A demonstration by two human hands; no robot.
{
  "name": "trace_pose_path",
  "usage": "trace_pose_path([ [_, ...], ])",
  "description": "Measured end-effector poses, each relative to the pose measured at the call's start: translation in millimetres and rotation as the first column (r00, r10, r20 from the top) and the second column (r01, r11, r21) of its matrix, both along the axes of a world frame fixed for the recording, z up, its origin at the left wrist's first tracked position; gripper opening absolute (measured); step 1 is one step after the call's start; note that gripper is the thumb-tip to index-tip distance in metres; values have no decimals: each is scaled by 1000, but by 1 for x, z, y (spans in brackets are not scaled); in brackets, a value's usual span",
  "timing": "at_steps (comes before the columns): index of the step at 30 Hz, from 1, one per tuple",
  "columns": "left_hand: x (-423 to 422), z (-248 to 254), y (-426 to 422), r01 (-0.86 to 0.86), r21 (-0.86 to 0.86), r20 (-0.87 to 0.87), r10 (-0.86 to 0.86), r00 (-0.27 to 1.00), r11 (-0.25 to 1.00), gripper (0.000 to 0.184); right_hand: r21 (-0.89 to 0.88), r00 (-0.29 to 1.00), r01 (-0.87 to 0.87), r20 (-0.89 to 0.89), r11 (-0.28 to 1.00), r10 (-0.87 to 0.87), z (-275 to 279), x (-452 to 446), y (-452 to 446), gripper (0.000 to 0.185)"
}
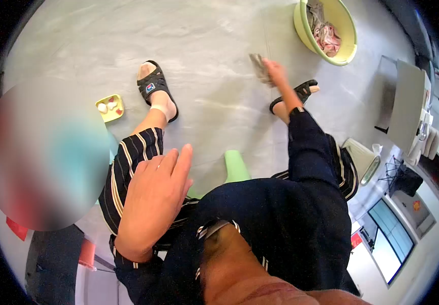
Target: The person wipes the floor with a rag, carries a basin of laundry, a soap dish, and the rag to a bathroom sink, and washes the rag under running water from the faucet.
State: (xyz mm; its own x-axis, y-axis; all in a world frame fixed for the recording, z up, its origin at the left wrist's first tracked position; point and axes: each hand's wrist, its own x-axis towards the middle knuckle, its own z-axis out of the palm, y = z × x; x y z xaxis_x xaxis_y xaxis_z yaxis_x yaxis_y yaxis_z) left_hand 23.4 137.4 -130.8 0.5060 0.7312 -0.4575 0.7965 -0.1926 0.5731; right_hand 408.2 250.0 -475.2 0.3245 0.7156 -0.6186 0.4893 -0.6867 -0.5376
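Observation:
My right hand (276,72) is held out low over the grey floor, near my right foot, its fingers closed round a small greyish cloth (260,69), somewhat blurred. Above my left thigh, my left hand (156,195) shows its back, with the fingers stretched out and no object visible in it. A light green basin (300,28) stands at the upper right, beyond my right hand, with grey and pink cloths (327,38) inside.
Black sandals (154,84) are on my feet. A small yellow-green tray (109,117) with several pieces lies left of my left foot. Between my legs is a green seat part (236,166). A blurred area covers the left side. White furniture (406,109) stands at the right.

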Motion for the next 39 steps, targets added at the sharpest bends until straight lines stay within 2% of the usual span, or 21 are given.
trace_pose_path([
  [1,4,0,-2,0,12,22,0,1000,1000,56,110,984,-133,130,985,118,-3,47,6,44],
  [2,9,-1,-3,10,15,29,-11,1000,1000,58,51,880,-310,393,950,266,25,70,17,46],
  [4,22,6,-2,56,-22,-7,-56,998,998,57,-40,631,-488,674,872,384,44,128,20,45],
  [6,33,6,3,100,-53,-51,-102,993,994,55,-350,539,-407,653,843,532,40,168,21,32],
  [9,44,3,11,146,-76,-125,-155,980,986,53,-661,376,-491,427,568,822,35,182,10,34],
  [13,55,-2,11,170,-99,-136,-183,974,980,52,-591,469,-478,454,650,758,8,170,2,28],
  [14,56,-2,12,174,-98,-131,-186,974,980,53,-607,260,-528,550,594,794,-10,160,0,21],
  [17,59,-2,14,181,-100,-139,-194,971,978,53,-604,236,-592,503,533,831,-35,129,-11,20],
  [20,58,-3,14,178,-83,-161,-190,969,980,53,-645,332,-566,391,513,858,-93,80,-61,19],
  [21,57,-3,15,171,-75,-165,-182,969,982,52,-650,285,-593,382,475,879,-116,74,-81,17],
  [22,56,-4,16,169,-68,-170,-179,969,983,52,-638,172,-643,418,423,892,-122,67,-88,16],
  [24,54,1,12,177,-87,-165,-190,968,980,51,-615,49,-698,469,366,882,-113,61,-97,13],
  [27,53,0,12,160,-56,-139,-166,976,986,50,-598,69,-726,429,340,901,-61,44,-102,18],
  [29,51,1,11,164,-32,-124,-167,978,986,50,-635,-92,-746,399,202,913,-79,53,-156,17],
  [31,50,1,8,160,-29,-128,-163,978,987,50,-511,-56,-840,415,182,908,-76,56,-215,19],
  [32,50,0,7,160,-26,-130,-162,978,987,50,-545,182,-788,240,287,954,-64,53,-232,21],
  [33,51,1,7,160,-50,-135,-165,977,986,50,-599,417,-711,62,368,907,-48,50,-243,24],
  [35,53,0,7,163,-96,-141,-175,974,982,50,-648,632,-565,58,510,773,-30,46,-255,29],
  [36,53,-2,7,170,-83,-137,-180,974,982,51,-546,662,-594,86,591,745,-44,56,-263,35],
  [38,53,-4,5,194,-67,-126,-201,971,979,51,-282,809,-539,89,794,581,-21,47,-226,38],
  [39,54,-3,4,196,-71,-125,-203,971,978,51,-117,817,-521,216,845,534,-21,42,-202,38],
])
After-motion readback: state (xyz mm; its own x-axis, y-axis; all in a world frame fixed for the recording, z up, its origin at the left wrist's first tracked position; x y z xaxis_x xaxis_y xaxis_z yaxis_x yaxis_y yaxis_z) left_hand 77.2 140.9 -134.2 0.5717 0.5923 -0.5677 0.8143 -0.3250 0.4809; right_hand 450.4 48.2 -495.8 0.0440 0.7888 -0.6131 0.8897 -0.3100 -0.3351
